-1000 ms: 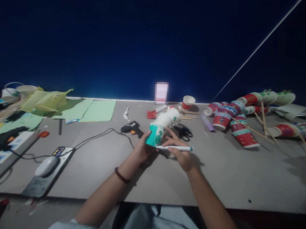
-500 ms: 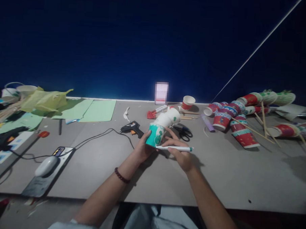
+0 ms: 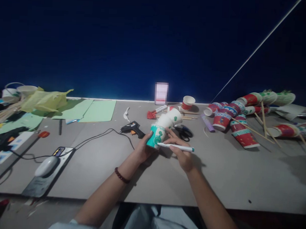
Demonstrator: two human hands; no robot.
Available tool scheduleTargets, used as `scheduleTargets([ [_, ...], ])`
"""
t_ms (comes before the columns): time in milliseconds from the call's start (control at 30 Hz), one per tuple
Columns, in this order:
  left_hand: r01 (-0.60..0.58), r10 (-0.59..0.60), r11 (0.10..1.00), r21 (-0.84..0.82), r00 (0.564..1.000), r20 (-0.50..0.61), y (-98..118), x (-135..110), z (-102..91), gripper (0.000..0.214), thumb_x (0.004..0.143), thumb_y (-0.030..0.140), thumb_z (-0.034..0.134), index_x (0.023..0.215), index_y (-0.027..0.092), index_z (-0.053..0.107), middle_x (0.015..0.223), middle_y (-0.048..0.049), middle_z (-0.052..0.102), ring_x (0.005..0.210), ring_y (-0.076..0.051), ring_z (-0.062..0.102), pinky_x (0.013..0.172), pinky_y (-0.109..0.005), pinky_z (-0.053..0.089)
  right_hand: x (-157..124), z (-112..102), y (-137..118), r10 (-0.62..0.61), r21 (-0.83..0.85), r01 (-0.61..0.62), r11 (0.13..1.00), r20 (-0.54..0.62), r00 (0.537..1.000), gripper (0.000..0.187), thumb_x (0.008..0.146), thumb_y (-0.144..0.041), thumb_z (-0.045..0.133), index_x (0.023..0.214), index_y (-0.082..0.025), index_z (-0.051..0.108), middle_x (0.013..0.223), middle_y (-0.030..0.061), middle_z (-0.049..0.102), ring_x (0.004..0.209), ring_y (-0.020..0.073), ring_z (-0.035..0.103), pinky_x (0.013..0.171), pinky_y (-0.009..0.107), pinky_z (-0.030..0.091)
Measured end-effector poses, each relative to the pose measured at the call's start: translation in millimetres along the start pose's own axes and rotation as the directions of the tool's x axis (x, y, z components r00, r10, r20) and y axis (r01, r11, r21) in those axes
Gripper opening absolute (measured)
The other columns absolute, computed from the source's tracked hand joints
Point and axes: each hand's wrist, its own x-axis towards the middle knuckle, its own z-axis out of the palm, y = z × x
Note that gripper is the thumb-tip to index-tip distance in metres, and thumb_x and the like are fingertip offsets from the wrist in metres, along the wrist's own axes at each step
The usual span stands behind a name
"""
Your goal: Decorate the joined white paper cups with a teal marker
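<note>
While the left hand (image 3: 142, 150) grips the green-and-white cup (image 3: 154, 136), the right hand (image 3: 183, 155) pinches the marker (image 3: 183, 148), tip at its wall; light, short strokes should work best.

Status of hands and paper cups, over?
Left hand: gripping green-and-white paper cups. Right hand: white marker, tip at cups. Black-handled scissors just beyond.

The held cup (image 3: 155, 135) is teal-green and white, with scalloped edging and round green motifs. At its four o'clock, the marker (image 3: 178, 147) is white, green-ended; at ten, pale-green sheets (image 3: 101, 109); at one, a red-and-white cup (image 3: 188, 105).
</note>
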Motion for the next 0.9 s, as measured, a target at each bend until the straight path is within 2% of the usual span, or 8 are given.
scheduleTargets([
  [167, -0.015, 0.015, 1.0, -0.002, 1.0, -0.023, 2.8, -0.5, 0.9, 0.025, 0.083, 0.036, 0.064, 0.092, 0.013, 0.068, 0.076, -0.0066, 0.069, 0.062, -0.017, 0.062, 0.056, -0.028, 0.049, -1.2, -0.1, -3.4, 0.004, -0.054, -0.004, 0.999, 0.0, 1.0, 0.019, 0.085, -0.032, 0.061, 0.092, -0.022, 0.076, 0.132, 0.0087, 0.065, 0.134, 0.0301, 0.05, 0.111, 0.046, 0.037],
  [333, -0.035, 0.035, 0.999, 0.013, 0.999, -0.033, 2.5, -0.5, 0.8, 0.03, 0.08, 0.038, 0.066, 0.094, 0.012, 0.067, 0.077, -0.0071, 0.069, 0.066, -0.018, 0.063, 0.061, -0.028, 0.05, -1.9, 2.8, -5.5, 0.038, -0.089, -0.035, 0.995, 0.038, 0.999, 0.02, 0.085, -0.034, 0.061, 0.092, -0.022, 0.076, 0.132, 0.0106, 0.065, 0.135, 0.0317, 0.049, 0.106, 0.045, 0.043],
  [600, -0.051, 0.052, 0.998, -0.041, 0.998, 0.034, -0.4, 2.8, -0.6, 0.03, 0.079, 0.038, 0.067, 0.097, 0.014, 0.068, 0.082, -0.0064, 0.07, 0.069, -0.018, 0.064, 0.065, -0.028, 0.049, -1.1, 5.3, -3.0, 0.007, -0.132, -0.002, 0.991, 0.036, 0.999, 0.02, 0.086, -0.033, 0.061, 0.093, -0.022, 0.075, 0.13, 0.0102, 0.066, 0.136, 0.0306, 0.048, 0.106, 0.044, 0.043],
  [900, -0.057, 0.059, 0.997, -0.046, 0.998, 0.037, -1.2, 3.0, -0.6, 0.033, 0.077, 0.039, 0.069, 0.095, 0.011, 0.068, 0.08, -0.0076, 0.07, 0.07, -0.018, 0.064, 0.069, -0.029, 0.049, -0.6, 3.3, -4.0, 0.019, -0.121, -0.012, 0.993, 0.051, 0.999, 0.019, 0.084, -0.035, 0.063, 0.089, -0.022, 0.076, 0.136, 0.01, 0.062, 0.134, 0.0305, 0.05, 0.106, 0.044, 0.043],
])
